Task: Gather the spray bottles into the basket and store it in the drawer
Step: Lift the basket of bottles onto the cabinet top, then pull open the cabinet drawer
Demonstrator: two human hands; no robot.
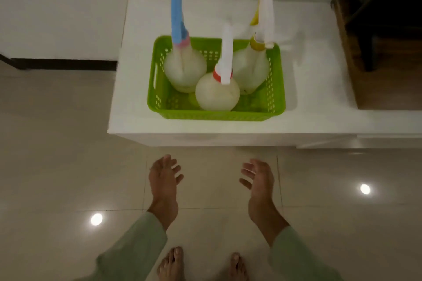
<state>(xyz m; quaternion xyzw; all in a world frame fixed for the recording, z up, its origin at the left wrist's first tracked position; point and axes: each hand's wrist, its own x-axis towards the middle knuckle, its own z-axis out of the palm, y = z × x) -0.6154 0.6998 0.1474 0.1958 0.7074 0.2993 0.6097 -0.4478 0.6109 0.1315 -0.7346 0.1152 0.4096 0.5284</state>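
A green perforated basket (277, 89) stands on top of a low white cabinet (141, 102). Three translucent spray bottles stand upright inside it: one with a blue and pink head (185, 70) at the left, one with a red collar and white head (217, 93) at the front middle, one with a yellow and white head (251, 68) at the right. My left hand (163, 175) and my right hand (259, 177) hover over the floor in front of the cabinet, palms facing each other, fingers spread, holding nothing, well short of the basket.
The cabinet's front face (251, 140) shows just below its top edge; a drawer seam runs at the right. A dark wooden chair (386, 29) stands on a wood surface at the right. Glossy floor tiles (68, 166) reflect ceiling lights. My bare feet (173, 264) are at the bottom.
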